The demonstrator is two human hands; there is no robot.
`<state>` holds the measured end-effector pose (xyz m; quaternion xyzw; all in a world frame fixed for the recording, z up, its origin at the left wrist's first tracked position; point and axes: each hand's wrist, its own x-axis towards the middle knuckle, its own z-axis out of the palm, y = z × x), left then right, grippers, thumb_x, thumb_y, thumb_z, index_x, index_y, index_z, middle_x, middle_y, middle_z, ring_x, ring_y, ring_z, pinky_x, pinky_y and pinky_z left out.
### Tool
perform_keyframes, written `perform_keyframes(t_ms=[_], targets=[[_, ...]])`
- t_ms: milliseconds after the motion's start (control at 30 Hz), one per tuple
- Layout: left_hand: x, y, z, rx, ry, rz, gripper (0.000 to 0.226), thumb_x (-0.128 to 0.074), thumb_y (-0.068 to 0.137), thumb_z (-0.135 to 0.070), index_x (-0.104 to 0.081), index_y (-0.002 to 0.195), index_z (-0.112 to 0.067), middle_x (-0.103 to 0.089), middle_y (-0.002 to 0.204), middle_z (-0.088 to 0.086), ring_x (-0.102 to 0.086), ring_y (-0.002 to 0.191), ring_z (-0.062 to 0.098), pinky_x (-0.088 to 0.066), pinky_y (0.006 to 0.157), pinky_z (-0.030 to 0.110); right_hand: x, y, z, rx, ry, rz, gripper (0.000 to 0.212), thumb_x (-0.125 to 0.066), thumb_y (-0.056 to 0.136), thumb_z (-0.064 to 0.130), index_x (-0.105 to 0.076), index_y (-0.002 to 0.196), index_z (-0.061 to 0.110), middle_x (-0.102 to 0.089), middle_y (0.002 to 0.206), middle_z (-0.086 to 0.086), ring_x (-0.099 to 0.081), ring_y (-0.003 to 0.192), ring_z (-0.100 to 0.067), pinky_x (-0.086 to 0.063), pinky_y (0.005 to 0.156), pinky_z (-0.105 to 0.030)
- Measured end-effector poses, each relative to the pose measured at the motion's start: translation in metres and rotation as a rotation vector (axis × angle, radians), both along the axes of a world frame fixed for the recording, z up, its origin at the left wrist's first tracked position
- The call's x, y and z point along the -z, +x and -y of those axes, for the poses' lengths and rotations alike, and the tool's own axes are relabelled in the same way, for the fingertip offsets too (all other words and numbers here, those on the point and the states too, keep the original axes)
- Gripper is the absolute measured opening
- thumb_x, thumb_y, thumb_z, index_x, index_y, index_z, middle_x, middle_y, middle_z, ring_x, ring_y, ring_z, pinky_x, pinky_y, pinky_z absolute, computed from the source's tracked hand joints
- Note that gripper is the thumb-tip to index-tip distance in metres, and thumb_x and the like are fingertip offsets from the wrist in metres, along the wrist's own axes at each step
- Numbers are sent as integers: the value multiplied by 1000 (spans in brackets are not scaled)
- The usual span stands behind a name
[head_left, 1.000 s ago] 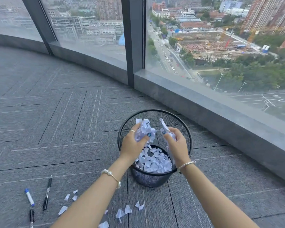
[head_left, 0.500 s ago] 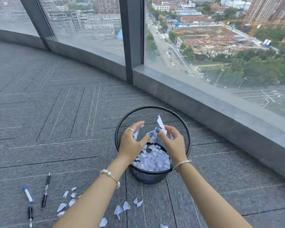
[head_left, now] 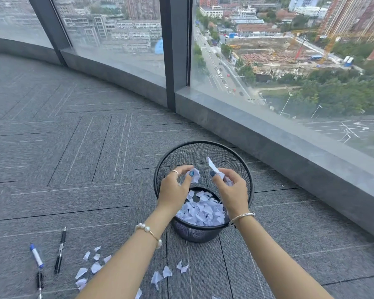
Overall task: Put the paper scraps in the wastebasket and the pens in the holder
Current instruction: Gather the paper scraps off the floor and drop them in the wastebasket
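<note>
A black mesh wastebasket stands on the grey carpet, with a pile of white paper scraps in its bottom. Both hands hover over its opening. My left hand pinches a small white scrap at its fingertips. My right hand holds a few scraps, one sticking up. More loose scraps lie on the carpet under my left forearm. At lower left lie a black pen, a blue-capped marker and another black pen. No pen holder is in view.
A low grey sill under tall windows curves behind and to the right of the basket. A dark window post rises behind it. Grey carpet stretches to the left.
Most of the scraps held a second ago have dropped into the basket. Both hands have lowered slightly and now hold only a few pieces; the camera has tilted a little.
</note>
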<state>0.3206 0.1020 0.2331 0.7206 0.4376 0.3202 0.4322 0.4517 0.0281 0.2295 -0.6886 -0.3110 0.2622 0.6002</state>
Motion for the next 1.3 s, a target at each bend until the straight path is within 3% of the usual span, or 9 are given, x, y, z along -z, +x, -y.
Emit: perform_keyframes(t_ms=[167,300,400,567,867,967,1067,1200,1300], targets=[[3,-2,-2,-21,18,15,19,-54,89,-15,-67,103,-19,-62,106,-10,-55,95,-2,-40,78,3,2,0,0,-7,-9,2,28,-66,76,47,-70,79,20,-63,73,-6,-49,66,-11,-40,64,-28],[2,-3,-3,-29,8,38,22,-52,91,-13,-66,107,-18,-59,111,-12,-53,104,-1,-37,87,6,0,0,1,-3,-6,22,21,-67,80,26,-65,101,26,-66,84,12,-56,76,-1,-40,70,-15],[2,-4,-2,-31,-19,49,28,-49,92,-12,-61,115,-21,-62,107,-13,-55,93,-7,-39,78,0,4,1,0,41,-10,48,16,-69,78,17,-60,89,23,-67,91,7,-60,84,-9,-44,73,-23],[1,-5,-1,-15,-10,29,30,-52,91,-14,-56,118,-26,-66,99,-12,-60,74,-5,-40,60,0,1,0,1,17,-39,50,8,-74,73,24,-68,76,20,-68,85,7,-56,75,-10,-44,69,-20],[4,-5,-4,-15,16,50,27,-62,83,-8,-57,105,-24,-64,97,-11,-59,90,-3,-49,80,14,-2,-3,1,45,-7,-36,31,-52,89,35,-70,91,10,-44,51,-6,-22,38,-5,-19,40,-22],[5,-5,-4,-20,24,55,22,-63,83,-13,-57,101,-25,-63,95,-13,-59,90,-1,-49,81,16,-5,-5,2,33,-26,-28,25,-42,94,33,-65,104,28,-68,85,-14,-61,63,-24,-50,65,-37],[6,-5,-4,-19,11,71,20,-64,83,-16,-57,99,-25,-64,94,-12,-60,90,1,-48,81,16,-2,-4,1,31,0,-71,38,-31,96,21,-42,130,33,-67,108,9,-61,100,-18,-40,100,-44],[6,-5,-4,-23,18,72,20,-66,81,-17,-58,98,-24,-63,91,-12,-60,87,0,-48,79,15,0,-5,2,10,63,-101,55,-28,91,-3,-34,133,32,-52,128,3,-50,117,-6,-34,107,-41],[5,-5,-4,-20,14,80,19,-67,80,-17,-58,97,-22,-64,90,-10,-59,86,0,-49,78,13,-7,-6,7,-30,33,4,61,-40,84,-10,-38,132,27,-43,137,2,-58,98,-7,-41,96,-35]])
